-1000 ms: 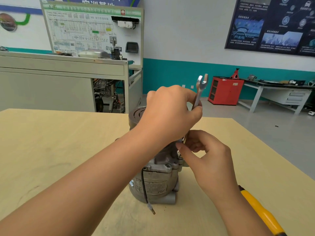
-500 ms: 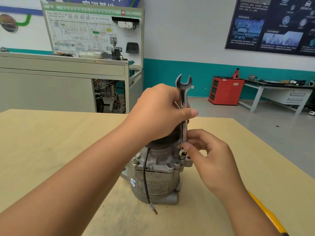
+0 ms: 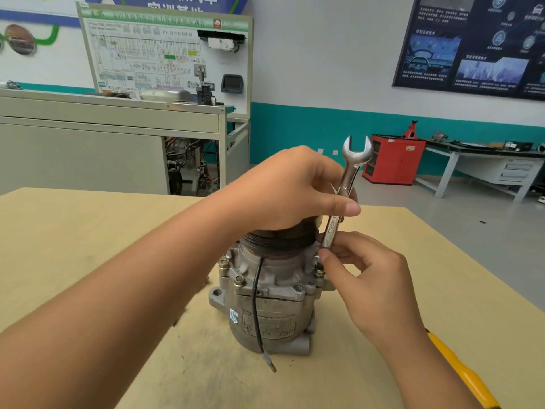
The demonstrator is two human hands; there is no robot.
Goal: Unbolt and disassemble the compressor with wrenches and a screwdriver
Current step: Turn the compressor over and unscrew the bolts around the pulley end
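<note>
One yellow tool handle (image 3: 463, 376) lies nearest on the counter (image 3: 88, 231). The right grip (image 3: 374, 284) pinches the lower end of the single wrench (image 3: 345, 187), marked JETECH. One compressor (image 3: 265, 308) stands upright mid-counter, with three bolt heads (image 3: 239, 280) showing. The left grip (image 3: 292, 190) pinches the wrench's shank above the pulley. One red cabinet (image 3: 395, 160) stands behind.
</note>
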